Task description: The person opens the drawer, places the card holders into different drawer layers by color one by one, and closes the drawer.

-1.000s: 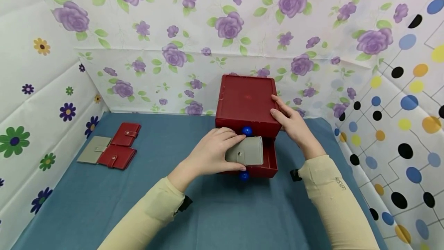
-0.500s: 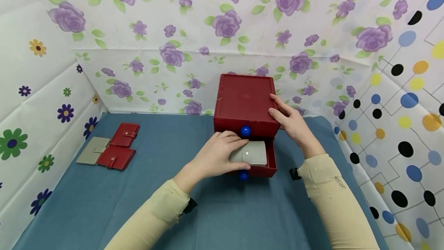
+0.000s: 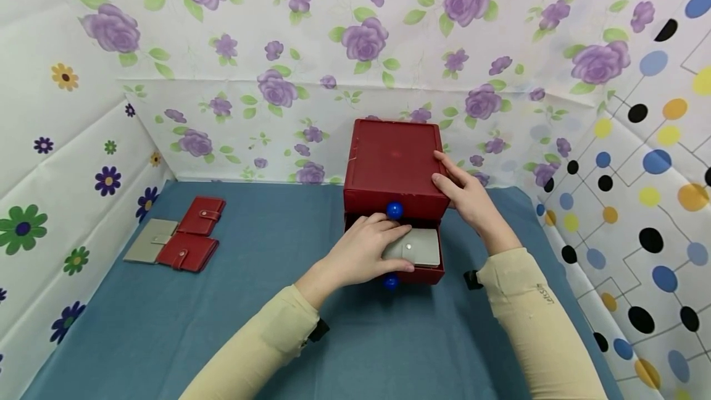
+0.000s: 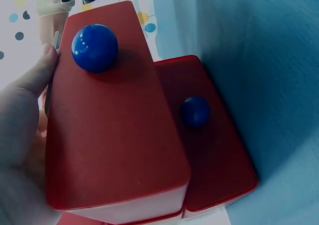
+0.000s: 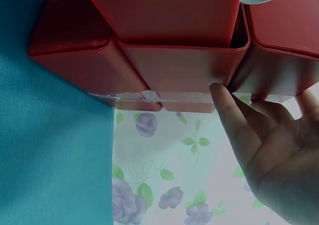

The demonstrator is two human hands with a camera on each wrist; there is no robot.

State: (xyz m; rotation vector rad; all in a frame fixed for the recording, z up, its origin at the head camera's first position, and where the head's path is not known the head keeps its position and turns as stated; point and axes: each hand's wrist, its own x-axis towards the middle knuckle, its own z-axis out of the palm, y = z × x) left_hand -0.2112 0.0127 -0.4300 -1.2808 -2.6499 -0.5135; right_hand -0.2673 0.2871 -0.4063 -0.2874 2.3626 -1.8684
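Note:
My left hand (image 3: 363, 249) pinches a grey wallet (image 3: 423, 247) with a snap tab between thumb and fingers. The wallet lies at the right part of the pulled-out drawer (image 3: 419, 275) of a red drawer cabinet (image 3: 397, 159). In the left wrist view, the left thumb (image 4: 47, 63) reaches over the drawer's edge, and most of the wallet is hidden. My right hand (image 3: 469, 193) rests on the cabinet's top right edge and side. Its fingers look mostly straight in the right wrist view, with one fingertip (image 5: 217, 88) touching the cabinet's side.
Two red wallets (image 3: 201, 215) and another grey wallet (image 3: 150, 241) lie on the blue cloth at the left. Blue ball knobs (image 3: 394, 210) stick out from the drawer fronts. Behind the cabinet stands a flowered cloth wall (image 3: 233, 134); a dotted one (image 3: 611, 233) is at right.
My left hand has moved right with the grey wallet, which has gone from tilted at the drawer's middle to flatter near its right side. The right hand stays on the cabinet.

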